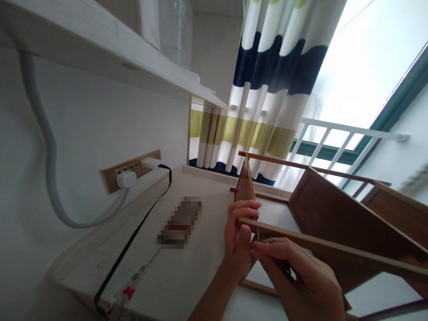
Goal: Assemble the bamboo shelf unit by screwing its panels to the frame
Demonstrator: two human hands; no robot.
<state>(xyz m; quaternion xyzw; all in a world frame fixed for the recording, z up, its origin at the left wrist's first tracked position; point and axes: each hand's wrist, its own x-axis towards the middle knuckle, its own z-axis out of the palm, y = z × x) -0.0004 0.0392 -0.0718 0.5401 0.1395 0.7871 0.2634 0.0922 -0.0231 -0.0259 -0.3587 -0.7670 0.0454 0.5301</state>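
A brown wooden rack (334, 214) with thin rails and slanted panels stands on a pale wooden table (187, 267). My left hand (238, 236) is wrapped round the end of a thin wooden rail (301, 240) where it meets an upright panel (245, 185). My right hand (297, 276) is just below the rail, its fingertips pinched at the same joint on something small that I cannot make out.
A power strip (129, 171) with a white plug is on the wall at left, and a black cable (133, 236) runs across the table. A blurred flat object (179, 222) lies mid-table. A shelf (100, 49) hangs overhead. A striped curtain (267, 98) and window railing (334, 133) are behind.
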